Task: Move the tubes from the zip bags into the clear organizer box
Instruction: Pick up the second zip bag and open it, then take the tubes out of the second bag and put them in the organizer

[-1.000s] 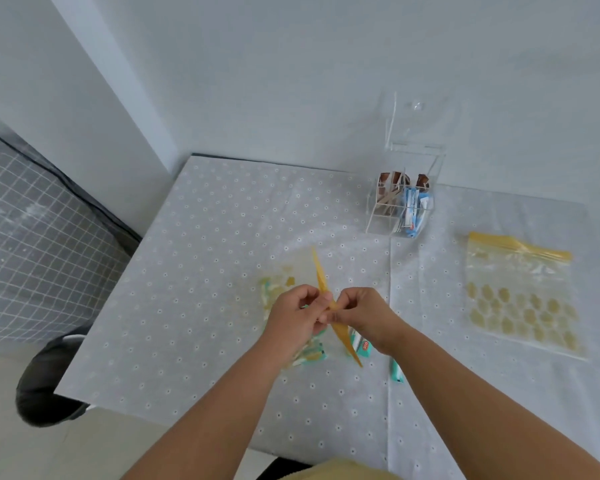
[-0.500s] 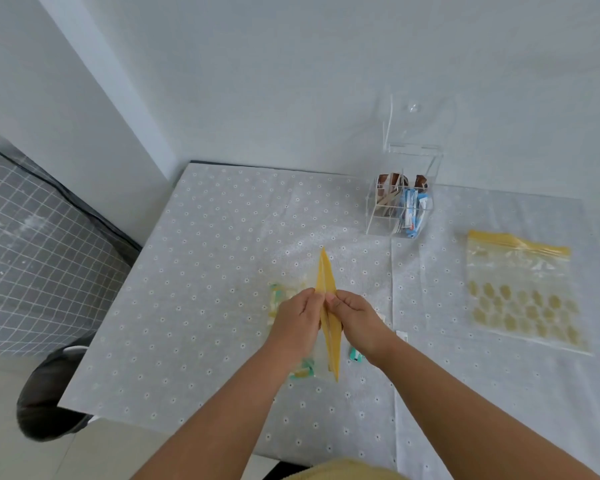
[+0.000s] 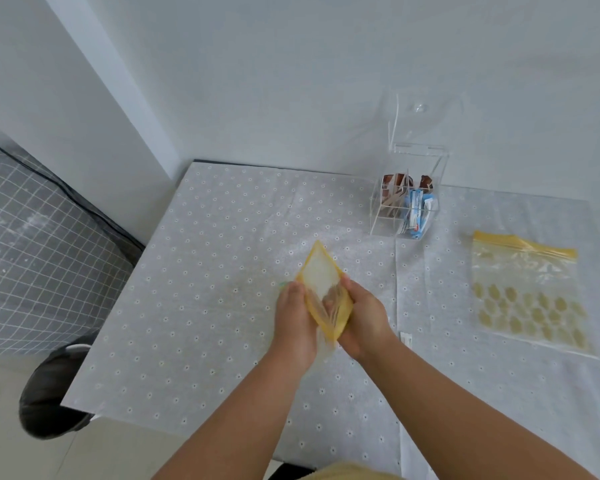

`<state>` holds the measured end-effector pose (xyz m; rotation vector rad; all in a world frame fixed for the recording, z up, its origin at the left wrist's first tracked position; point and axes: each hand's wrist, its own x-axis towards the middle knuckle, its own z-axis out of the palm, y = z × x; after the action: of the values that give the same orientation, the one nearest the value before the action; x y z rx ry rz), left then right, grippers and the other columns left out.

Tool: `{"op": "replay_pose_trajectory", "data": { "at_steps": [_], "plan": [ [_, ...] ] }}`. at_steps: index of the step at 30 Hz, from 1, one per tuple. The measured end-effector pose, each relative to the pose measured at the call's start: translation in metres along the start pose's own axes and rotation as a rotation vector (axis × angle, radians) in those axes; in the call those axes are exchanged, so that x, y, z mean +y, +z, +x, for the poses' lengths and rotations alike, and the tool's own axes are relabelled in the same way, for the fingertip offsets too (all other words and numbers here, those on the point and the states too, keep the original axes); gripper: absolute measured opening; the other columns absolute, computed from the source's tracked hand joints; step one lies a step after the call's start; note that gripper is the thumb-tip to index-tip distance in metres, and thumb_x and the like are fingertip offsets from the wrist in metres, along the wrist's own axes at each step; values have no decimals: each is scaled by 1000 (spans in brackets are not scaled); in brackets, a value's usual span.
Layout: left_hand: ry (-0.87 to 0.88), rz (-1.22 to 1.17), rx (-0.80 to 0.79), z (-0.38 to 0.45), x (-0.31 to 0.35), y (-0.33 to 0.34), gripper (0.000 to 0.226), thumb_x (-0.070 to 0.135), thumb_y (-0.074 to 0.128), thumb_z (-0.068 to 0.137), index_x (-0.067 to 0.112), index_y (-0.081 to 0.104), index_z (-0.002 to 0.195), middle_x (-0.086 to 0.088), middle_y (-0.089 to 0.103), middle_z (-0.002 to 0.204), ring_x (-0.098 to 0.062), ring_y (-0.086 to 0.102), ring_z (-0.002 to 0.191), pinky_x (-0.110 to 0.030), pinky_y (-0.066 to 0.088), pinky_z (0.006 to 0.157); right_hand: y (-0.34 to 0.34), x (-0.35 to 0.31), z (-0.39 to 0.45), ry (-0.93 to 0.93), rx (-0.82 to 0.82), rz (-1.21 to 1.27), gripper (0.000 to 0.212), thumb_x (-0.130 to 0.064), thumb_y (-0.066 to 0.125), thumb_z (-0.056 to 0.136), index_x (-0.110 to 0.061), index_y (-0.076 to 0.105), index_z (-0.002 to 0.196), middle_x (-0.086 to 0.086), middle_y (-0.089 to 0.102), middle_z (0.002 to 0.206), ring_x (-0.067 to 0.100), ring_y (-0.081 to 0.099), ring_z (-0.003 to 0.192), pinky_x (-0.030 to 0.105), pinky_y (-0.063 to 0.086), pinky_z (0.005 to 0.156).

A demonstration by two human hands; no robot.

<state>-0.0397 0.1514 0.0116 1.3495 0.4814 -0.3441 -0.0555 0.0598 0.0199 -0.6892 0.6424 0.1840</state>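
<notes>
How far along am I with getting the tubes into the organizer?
Done: the clear organizer box already holds brown and blue tubes, and one zip bag lies flat, apparently empty. In hand: left hand and right hand pull open the held zip bag. Left: moving its tubes over.
</notes>
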Motion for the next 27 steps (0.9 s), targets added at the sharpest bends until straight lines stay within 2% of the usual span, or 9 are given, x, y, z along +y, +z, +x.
{"op": "replay_pose_trajectory", "data": {
  "at_steps": [3,6,9,13,16,19,21,24,27],
  "plan": [
    [87,8,55,8,11,-16,31,22,38,100,18,44,70,5,47,60,-14,45,57,-28,41,53,-11,-7,9,-53,72,59,26,-11,44,98,-4,56,76,5,45,61,15,46,51,26,45,52],
    [333,491,-38,15,15,-40,35,31,45,94,18,39,61,4,38,55,-16,35,54,-35,32,54,-23,-23,7,-305,100,-678,40,-15,50,96,-15,39,57,1,36,53,13,37,48,28,34,53],
    [401,861,-121,14,21,-58,34,27,47,94,7,45,65,-8,51,55,-18,44,48,-38,39,50,-37,-47,6,-441,211,-1503,41,-23,57,90,-15,37,56,-1,40,54,14,38,50,26,33,50],
    [386,1193,-131,4,24,-73,33,34,46,93,14,53,68,-3,63,62,-24,57,55,-41,48,53,-31,-54,-5,-526,223,-2063,8,-14,56,89,-15,48,89,2,49,85,22,49,68,30,40,55],
    [398,1163,-141,2,20,-73,30,29,48,94,12,57,71,0,61,72,-18,57,62,-37,49,59,-14,-32,-8,-614,-110,-2236,26,1,54,86,-13,54,107,3,53,104,24,59,81,34,51,62],
    [455,1077,-157,1,17,-71,25,18,59,88,9,59,64,8,62,98,-7,61,83,-18,47,68,-1,-11,6,-521,-461,-2410,36,6,55,85,-11,63,115,4,54,111,26,60,92,38,56,71],
    [493,1050,-135,0,16,-72,31,9,64,79,9,45,54,8,61,91,-3,62,86,-16,44,65,0,-1,23,-424,-612,-2455,39,3,56,86,-11,62,122,5,55,119,27,59,102,41,56,80],
    [488,1059,-130,-5,15,-75,27,3,61,76,16,40,66,3,61,87,-4,60,75,-30,51,63,-2,8,42,-257,-600,-2374,44,-19,62,88,-19,54,132,3,51,129,27,57,111,44,54,86],
    [474,1145,-147,-10,13,-78,25,7,58,81,26,42,80,7,60,89,-11,52,61,-36,52,58,-5,12,48,-162,-552,-2320,55,-36,66,86,-24,47,137,1,54,130,23,60,107,33,53,82]
  ]
}}
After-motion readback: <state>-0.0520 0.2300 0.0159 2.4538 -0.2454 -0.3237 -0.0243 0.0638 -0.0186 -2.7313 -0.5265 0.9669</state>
